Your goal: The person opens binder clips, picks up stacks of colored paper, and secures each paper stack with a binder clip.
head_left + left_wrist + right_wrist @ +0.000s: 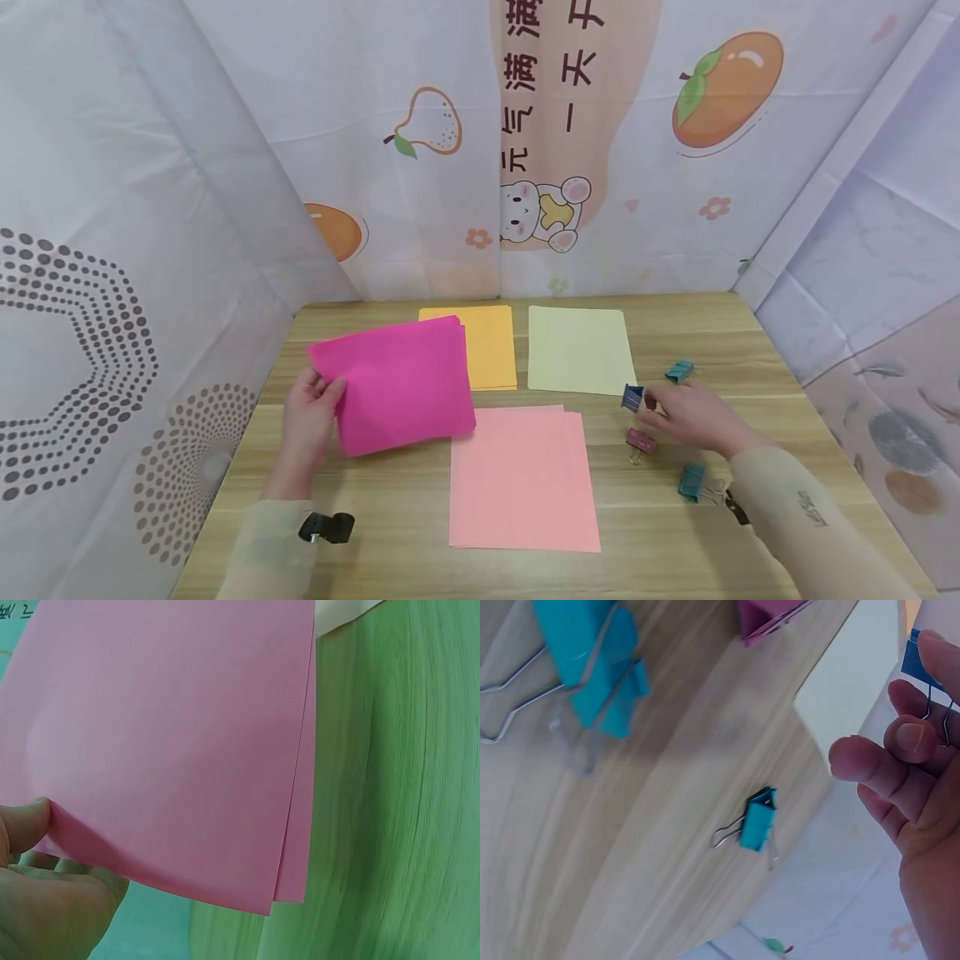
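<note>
My left hand (pixel 311 408) pinches a few magenta paper sheets (pixel 397 387) by their left edge, thumb on top and fingers beneath. The sheets tilt up, and their slightly fanned edges show in the left wrist view, where the paper (pixel 172 735) looks paler pink. On the other side, my right hand (pixel 693 417) holds a blue binder clip (pixel 632 397) by its wire handles between thumb and fingers. In the right wrist view this blue clip (pixel 919 664) sticks out past the fingertips. A dark pink binder clip (pixel 641 440) lies just below that hand.
Teal binder clips lie behind the right hand (pixel 680 371) and nearer the front (pixel 692 482). Light pink sheets (pixel 522 483) lie at the table's middle. Orange sheets (pixel 491 346), partly covered by the magenta ones, and pale green sheets (pixel 579 348) lie at the back, before a printed curtain (pixel 450 208).
</note>
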`<state>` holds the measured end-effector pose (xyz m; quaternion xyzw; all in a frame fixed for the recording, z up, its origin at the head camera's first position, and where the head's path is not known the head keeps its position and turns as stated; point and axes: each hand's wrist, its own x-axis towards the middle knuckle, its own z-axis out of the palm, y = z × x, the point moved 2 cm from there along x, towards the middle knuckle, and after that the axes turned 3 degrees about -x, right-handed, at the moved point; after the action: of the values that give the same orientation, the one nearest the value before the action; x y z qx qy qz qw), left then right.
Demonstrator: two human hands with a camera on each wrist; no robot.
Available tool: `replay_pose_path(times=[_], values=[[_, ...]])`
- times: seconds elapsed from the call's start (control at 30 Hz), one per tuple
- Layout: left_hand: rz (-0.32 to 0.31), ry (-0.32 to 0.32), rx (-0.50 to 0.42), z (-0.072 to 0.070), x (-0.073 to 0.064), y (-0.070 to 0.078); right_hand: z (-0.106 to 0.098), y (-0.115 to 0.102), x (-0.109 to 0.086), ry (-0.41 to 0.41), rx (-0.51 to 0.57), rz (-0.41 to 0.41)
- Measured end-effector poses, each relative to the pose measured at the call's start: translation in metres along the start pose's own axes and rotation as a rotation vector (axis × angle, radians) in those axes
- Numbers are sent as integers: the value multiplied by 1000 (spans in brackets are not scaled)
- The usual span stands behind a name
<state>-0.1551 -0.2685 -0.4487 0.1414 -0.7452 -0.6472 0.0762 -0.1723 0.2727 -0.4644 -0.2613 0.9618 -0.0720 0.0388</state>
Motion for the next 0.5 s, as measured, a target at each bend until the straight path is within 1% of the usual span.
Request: replay_pose_path(times=[0.27, 0.37, 0.5], values=[[22, -30, -39, 13, 0, 2, -8, -18, 12, 58, -19, -97], [27, -38, -43, 16, 0, 3, -11, -25, 17, 54, -17, -103], [15, -53, -52, 18, -1, 2, -17, -36, 23, 27, -1, -90]])
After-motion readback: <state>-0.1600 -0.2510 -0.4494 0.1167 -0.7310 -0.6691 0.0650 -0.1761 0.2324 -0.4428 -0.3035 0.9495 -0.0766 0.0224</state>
